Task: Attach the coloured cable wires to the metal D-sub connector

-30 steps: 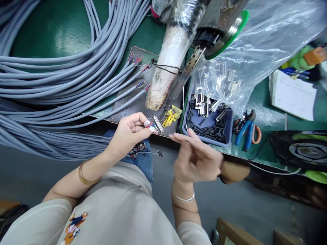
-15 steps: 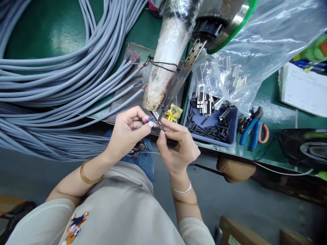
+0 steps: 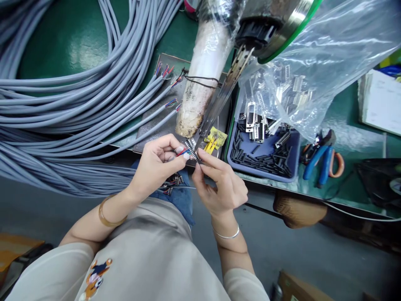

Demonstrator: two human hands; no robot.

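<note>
My left hand (image 3: 163, 159) is closed in a pinch on thin red and blue wires (image 3: 181, 152) at a multi-pin connector. That metal connector (image 3: 191, 149), with a row of pins, sits between my two hands. My right hand (image 3: 219, 179) pinches the connector's right end between thumb and fingers; its exact hold is partly hidden. Right above the connector slants a soldering iron (image 3: 226, 83) with a perforated metal barrel, its tip down by the pins. Whether the tip touches them I cannot tell. A stained white tube (image 3: 200, 62) ends beside the iron.
Grey cables (image 3: 125, 83) with stripped ends cover the left. To the right, a blue tray (image 3: 294, 167) holds connectors and black sleeves under a plastic bag (image 3: 332, 75). Pliers (image 3: 326, 161) lie beyond it. Wired connectors (image 3: 172, 182) rest on my lap. A yellow piece (image 3: 214, 140) lies near my fingers.
The view has shifted slightly, so the bench things appear farther right. My hands keep their holds at the connector; more of its pin row shows beside the iron tip.
</note>
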